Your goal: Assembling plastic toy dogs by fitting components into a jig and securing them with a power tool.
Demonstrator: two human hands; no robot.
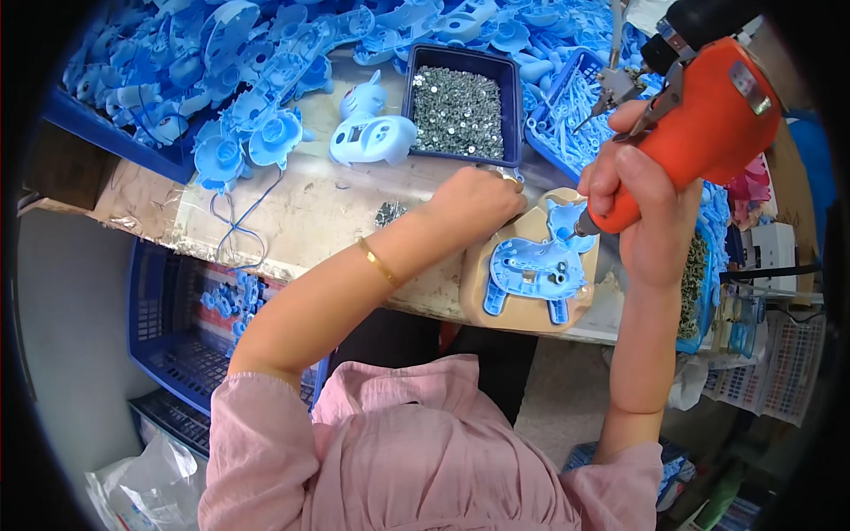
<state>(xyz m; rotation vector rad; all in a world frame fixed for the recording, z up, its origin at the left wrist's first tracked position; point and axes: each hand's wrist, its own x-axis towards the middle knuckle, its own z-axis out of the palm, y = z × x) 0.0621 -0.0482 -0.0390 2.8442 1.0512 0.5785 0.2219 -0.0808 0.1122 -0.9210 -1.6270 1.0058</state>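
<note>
Below the right hand [653, 208], the blue toy shell [518, 258] points its feet toward the pink shirt [425, 442]. That hand grips the orange driver [708, 124], whose long body slants down-left. I can't tell if the left hand [474, 205] holds anything.

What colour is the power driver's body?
The power driver has an orange-red body, seen best in the head view.

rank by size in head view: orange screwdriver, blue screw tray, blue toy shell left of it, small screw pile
1. Orange screwdriver, probably enlarged by being nearer
2. Blue screw tray
3. Blue toy shell
4. Small screw pile
</note>
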